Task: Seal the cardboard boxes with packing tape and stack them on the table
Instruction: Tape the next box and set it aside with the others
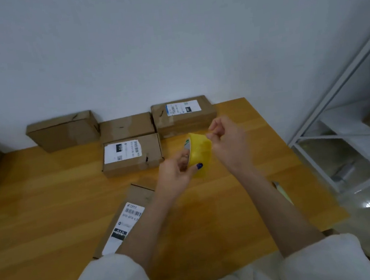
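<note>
I see the left hand holding the yellow tape roll up over the wooden table, thumb curled round the outside and the other fingers tucked into the hole in the middle. The right hand is at the top edge of the roll with its fingers pressed together in a pinch — I think it is picking at the loose end of the tape, but the picture is blurry there and I cannot see the tape end itself. The long box lies near me under the left arm, and its far end looks a bit open. Four more boxes sit at the back by the wall: a flat box on the left, a plain box, a labelled box in front of it, and a back-right box. None are stacked yet. What could go wrong? The tape end could slip and stick back down on the roll, so it has to be found again. Pulled crooked, the tape could fold and stick to itself, or cling to the fingers. A hard tug could make the roll pop out of the left hand and drop — it is held only lightly.
</note>
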